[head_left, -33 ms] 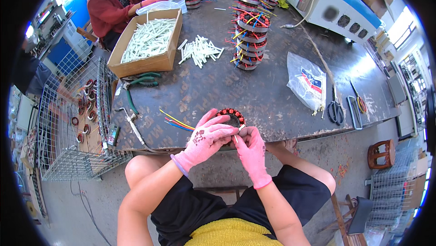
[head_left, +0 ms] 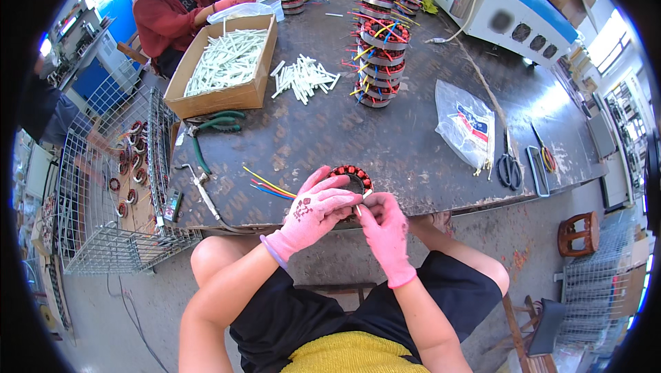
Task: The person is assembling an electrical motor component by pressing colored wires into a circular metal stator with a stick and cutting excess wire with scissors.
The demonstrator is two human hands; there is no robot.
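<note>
At the table's near edge, my left hand (head_left: 318, 206), in a pink glove, is closed round a ring-shaped motor stator (head_left: 363, 179) with red windings. Its fingers cover much of the ring. Yellow, blue and red lead wires (head_left: 270, 185) stick out to the left past that hand. Against the stator's near right side, my right hand (head_left: 385, 227), also gloved in pink, pinches a thin white tube (head_left: 358, 211) between thumb and fingers. Part of the tube is hidden by the fingertips.
A cardboard box (head_left: 180, 106) of white tubes stands far left, beside a loose tube pile (head_left: 303, 78). Stacked stators (head_left: 375, 73) rise behind. Green-handled pliers (head_left: 219, 122) and a soldering iron (head_left: 204, 196) lie left; a plastic bag (head_left: 454, 125) and scissors (head_left: 509, 170) right. A co-worker (head_left: 169, 11) sits far left.
</note>
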